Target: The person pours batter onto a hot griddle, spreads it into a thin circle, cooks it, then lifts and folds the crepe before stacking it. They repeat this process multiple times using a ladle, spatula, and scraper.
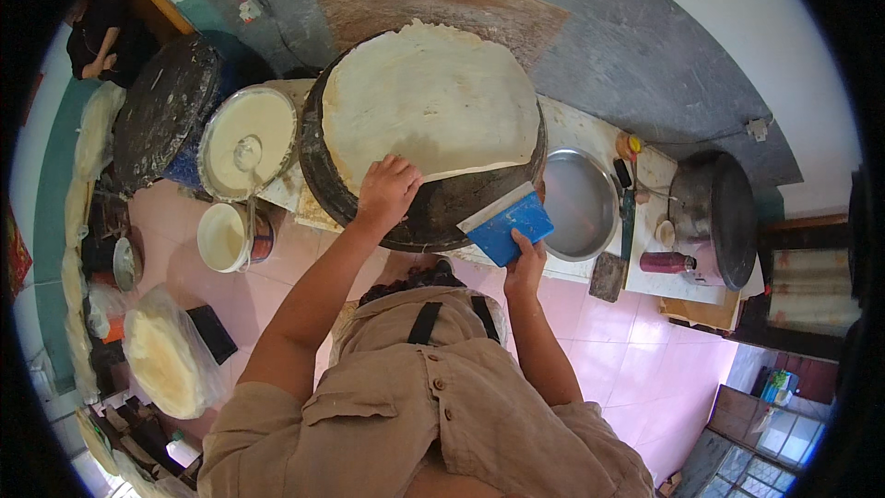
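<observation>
Thin pale sheet [429,97] on the round griddle [438,212], left hand [391,189] at its near edge.
The left hand's fingers curl there; whether they pinch the edge cannot be determined from this angle. The right hand [523,267] grasps a blue scraper [516,228] near the griddle's rim. Right of the griddle: metal basin [579,207], on the counter [595,126].

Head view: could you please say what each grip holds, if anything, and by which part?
The right grip holds the blue scraper by its near edge; whether the left grip holds the thin flatbread cannot be told.
</observation>
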The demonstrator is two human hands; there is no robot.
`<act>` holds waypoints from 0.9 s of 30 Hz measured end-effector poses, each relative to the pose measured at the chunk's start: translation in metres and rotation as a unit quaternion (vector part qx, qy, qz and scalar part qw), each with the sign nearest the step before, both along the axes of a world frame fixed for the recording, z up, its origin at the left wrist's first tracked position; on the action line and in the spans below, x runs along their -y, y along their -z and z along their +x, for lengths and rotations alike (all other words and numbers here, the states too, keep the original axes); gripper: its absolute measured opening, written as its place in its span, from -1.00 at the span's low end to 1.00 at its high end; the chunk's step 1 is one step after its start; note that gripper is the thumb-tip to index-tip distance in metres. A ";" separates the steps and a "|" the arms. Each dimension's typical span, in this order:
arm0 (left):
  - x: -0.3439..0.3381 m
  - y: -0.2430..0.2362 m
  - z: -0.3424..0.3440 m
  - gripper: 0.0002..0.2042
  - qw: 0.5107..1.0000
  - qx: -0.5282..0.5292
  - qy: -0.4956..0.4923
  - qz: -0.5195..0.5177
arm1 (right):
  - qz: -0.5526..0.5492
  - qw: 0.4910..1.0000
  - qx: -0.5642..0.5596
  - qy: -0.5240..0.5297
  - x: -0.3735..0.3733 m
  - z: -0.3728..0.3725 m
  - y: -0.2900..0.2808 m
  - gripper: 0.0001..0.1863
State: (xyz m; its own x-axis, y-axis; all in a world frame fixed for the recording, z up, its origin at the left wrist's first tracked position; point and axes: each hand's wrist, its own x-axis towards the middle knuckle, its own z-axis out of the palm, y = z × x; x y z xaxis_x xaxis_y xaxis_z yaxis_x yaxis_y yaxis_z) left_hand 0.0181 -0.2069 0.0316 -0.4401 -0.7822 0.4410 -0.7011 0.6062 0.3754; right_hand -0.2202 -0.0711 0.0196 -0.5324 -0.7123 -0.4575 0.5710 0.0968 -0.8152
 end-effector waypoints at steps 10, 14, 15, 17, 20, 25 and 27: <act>0.030 -0.054 -0.008 -0.90 0.999 0.033 0.020 -0.038 | 0.018 0.997 0.070 -0.017 -0.024 -0.027 0.014 -0.58; 0.040 -0.072 -0.009 -0.90 0.997 0.045 0.035 -0.051 | 0.014 0.996 0.084 -0.024 -0.023 -0.028 0.014 -0.59; 0.041 -0.076 -0.009 -0.90 0.997 0.046 0.039 -0.056 | 0.014 0.996 0.086 -0.025 -0.023 -0.029 0.014 -0.58; 0.047 -0.082 -0.009 -0.89 0.996 0.040 0.053 -0.066 | 0.014 0.996 0.089 -0.027 -0.023 -0.031 0.016 -0.58; 0.054 -0.088 -0.009 -0.89 0.995 0.041 0.053 -0.080 | 0.020 0.996 0.085 -0.027 -0.021 -0.030 0.010 -0.58; 0.065 -0.099 -0.012 -0.89 0.993 0.041 0.055 -0.096 | 0.007 0.997 0.048 -0.056 -0.018 -0.032 0.007 -0.57; 0.070 -0.100 -0.013 -0.89 0.992 0.048 0.054 -0.106 | -0.001 0.997 0.029 -0.072 -0.015 -0.033 0.004 -0.57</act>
State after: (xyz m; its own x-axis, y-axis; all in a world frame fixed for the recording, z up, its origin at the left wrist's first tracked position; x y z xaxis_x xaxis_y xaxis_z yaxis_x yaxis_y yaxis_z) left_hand 0.0052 -0.2765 0.1318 -0.5647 -0.6228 0.5416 -0.6542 0.7378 0.1663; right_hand -0.2532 -0.0557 0.0160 -0.3976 -0.7799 -0.4835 0.5974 0.1799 -0.7815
